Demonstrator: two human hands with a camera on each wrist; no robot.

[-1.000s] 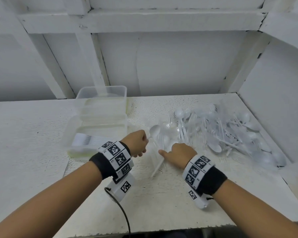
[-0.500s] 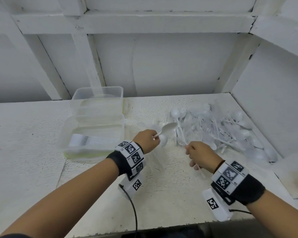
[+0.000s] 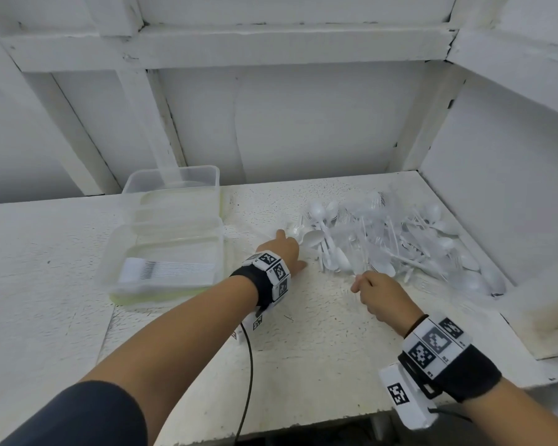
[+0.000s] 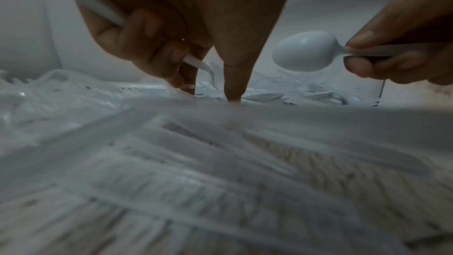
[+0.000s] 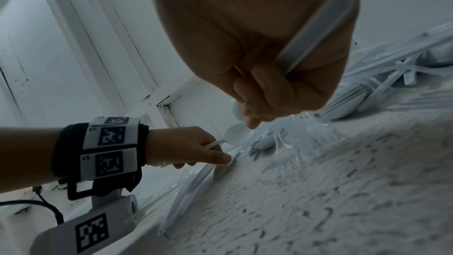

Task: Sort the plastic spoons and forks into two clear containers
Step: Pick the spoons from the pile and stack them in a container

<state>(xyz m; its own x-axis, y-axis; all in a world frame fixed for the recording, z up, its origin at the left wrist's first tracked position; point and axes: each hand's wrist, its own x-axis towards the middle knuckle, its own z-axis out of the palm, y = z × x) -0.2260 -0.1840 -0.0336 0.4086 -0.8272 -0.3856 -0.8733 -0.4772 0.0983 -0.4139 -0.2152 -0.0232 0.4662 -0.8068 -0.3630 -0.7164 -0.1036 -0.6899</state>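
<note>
Head view: a heap of white plastic spoons and forks (image 3: 397,239) is spread right of two clear rectangular plastic containers (image 3: 171,201). Left wrist view: a white plastic spoon (image 4: 306,51) is pinched by the left hand (image 4: 220,16). Right wrist view: a white plastic utensil handle (image 5: 316,32) is clasped in the right hand (image 5: 269,49).

You are working on a table (image 3: 319,349) with a rough, pitted white coat, matt and speckled with dark flecks. The spoon (image 4: 306,51) in your left hand (image 3: 284,252) is smooth white plastic with a soft sheen on its bowl; the utensil (image 5: 316,32) in your right hand (image 3: 384,294) has a flat, smooth, faintly translucent plastic handle. The pile of cutlery (image 3: 400,243) looks like the same glossy white plastic, some pieces clear. Both containers (image 3: 171,201) are clear plastic, slightly cloudy, with smooth walls. The forks (image 3: 168,270) stacked in the nearer one look ribbed where they nest. Your wristbands (image 3: 448,358) are black cloth carrying matt printed marker panels. The wall frame (image 3: 239,43) behind is painted white, chipped at the joints.
</note>
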